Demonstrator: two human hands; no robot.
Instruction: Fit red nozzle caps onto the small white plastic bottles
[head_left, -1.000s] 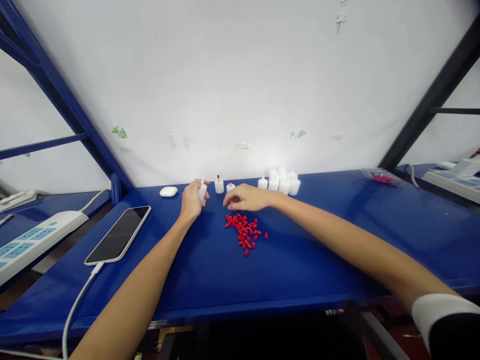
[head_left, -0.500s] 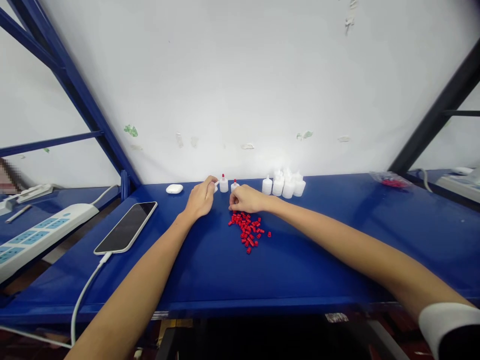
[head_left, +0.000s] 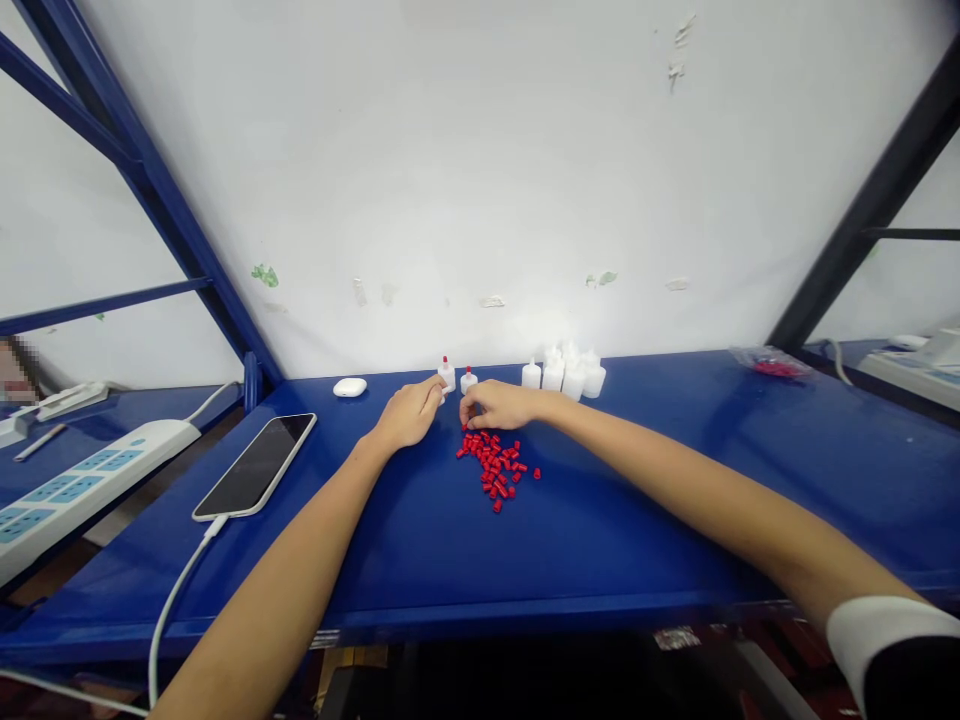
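Note:
My left hand (head_left: pixel 411 412) is closed around a small white dropper bottle (head_left: pixel 445 392), mostly hidden by the fingers, with its nozzle pointing right. Just behind it stands a white bottle with a red cap (head_left: pixel 446 374). Another red-capped bottle (head_left: pixel 469 381) stands beyond the fingers of my right hand (head_left: pixel 493 404). That hand pinches a red cap (head_left: pixel 464 428) at the far edge of a loose pile of red caps (head_left: pixel 495 464). Several white bottles without caps (head_left: pixel 573 380) stand together to the right, near the wall.
On the left lie a phone (head_left: pixel 259 466) with a white charging cable (head_left: pixel 174 590), a white earphone case (head_left: pixel 349 387) and a power strip (head_left: pixel 90 485). A clear bag with red pieces (head_left: pixel 776 366) lies at the back right. The blue table (head_left: pixel 420 560) meets a white wall.
My left hand has moved right with the bottle, closer to my right hand. The fingers of my right hand have closed on a red cap at the pile's far edge. The view has tilted slightly.

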